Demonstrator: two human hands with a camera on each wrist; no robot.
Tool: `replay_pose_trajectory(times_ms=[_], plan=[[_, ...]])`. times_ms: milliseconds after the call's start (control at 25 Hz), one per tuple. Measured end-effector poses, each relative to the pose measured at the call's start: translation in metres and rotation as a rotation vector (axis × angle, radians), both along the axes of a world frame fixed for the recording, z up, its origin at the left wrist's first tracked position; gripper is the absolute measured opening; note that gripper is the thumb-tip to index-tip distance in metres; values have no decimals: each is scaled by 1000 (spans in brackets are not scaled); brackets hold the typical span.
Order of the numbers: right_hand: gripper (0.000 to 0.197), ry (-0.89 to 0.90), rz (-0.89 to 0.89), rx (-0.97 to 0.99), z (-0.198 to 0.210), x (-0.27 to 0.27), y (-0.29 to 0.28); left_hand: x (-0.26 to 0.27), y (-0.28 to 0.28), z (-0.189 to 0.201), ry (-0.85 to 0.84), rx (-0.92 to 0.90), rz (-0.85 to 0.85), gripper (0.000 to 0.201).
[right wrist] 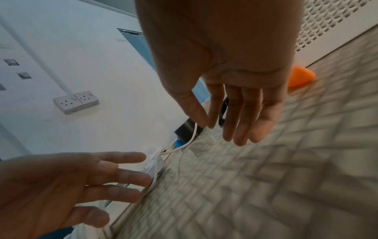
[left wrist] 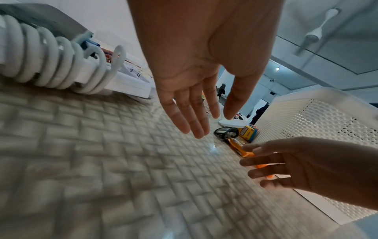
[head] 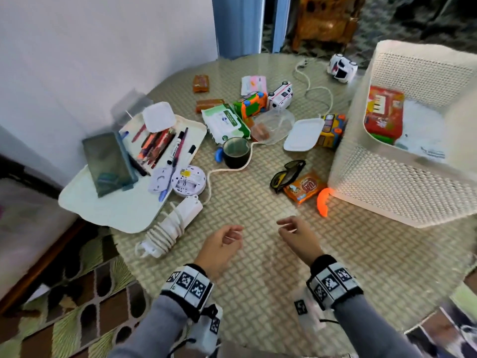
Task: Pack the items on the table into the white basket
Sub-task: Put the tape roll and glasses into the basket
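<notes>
Between picks — left hand [head: 219, 248] and right hand [head: 299, 237] are hovering empty, fingers loosely spread. White basket [head: 387, 177] is standing right, partly filled. Likely next: reaching the snack packet [head: 304, 188] nearby.

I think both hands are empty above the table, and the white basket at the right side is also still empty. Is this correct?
Not quite. The left hand and the right hand are indeed empty above the table, and the white basket stands at the right, but it is not empty: the head view shows a red package already inside it.
</notes>
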State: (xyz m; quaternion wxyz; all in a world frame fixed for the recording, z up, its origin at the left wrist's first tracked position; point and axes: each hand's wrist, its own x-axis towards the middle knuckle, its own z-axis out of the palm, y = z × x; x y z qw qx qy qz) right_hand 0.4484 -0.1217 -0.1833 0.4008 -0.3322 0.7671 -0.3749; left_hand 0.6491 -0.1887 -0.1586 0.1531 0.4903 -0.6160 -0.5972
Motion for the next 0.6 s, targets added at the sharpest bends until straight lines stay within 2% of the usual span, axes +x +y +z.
replay_pose_trajectory(times_ms=[200,360,600], plan=[[27,93,-125,-43,6,-19,-43,-18,-21,-2,16,8,18,23],[33,95,-217,-70,3,-36,-80,-32,-38,-5,31,-33,36,27],[45,189,-228,132,-9,-42,-111,-43,-69,-3,38,-90,67,29]])
